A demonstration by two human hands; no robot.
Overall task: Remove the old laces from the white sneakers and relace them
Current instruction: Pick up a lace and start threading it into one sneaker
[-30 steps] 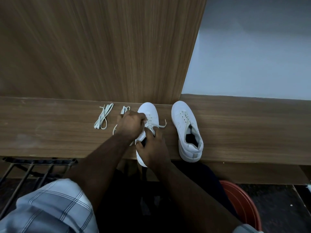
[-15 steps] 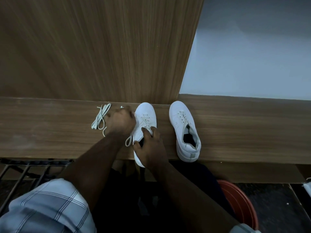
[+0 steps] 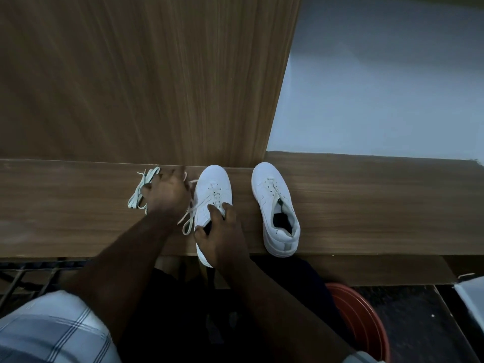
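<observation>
Pale laces (image 3: 142, 191) lie bundled at the far left of the wood shelf (image 3: 366, 205), loose of any shoe. Just right of them your left hand (image 3: 167, 192) reaches toward the far edge; it is blurred, and you cannot tell from this view whether its fingers pinch anything. A lace end (image 3: 189, 218) loops off the left side of the left sneaker (image 3: 213, 189), which shows lace across its eyelets. Your right hand (image 3: 222, 234) holds that sneaker at the collar, fingers curled over the tongue. Well right of it, the right sneaker (image 3: 275, 205) stands with bare eyelets. So one shoe looks stripped and unlaced, the other partly laced or partly unthreaded; you cannot say which from here. Both heels overhang the near edge, and your right hand hides the left sneaker's opening.
</observation>
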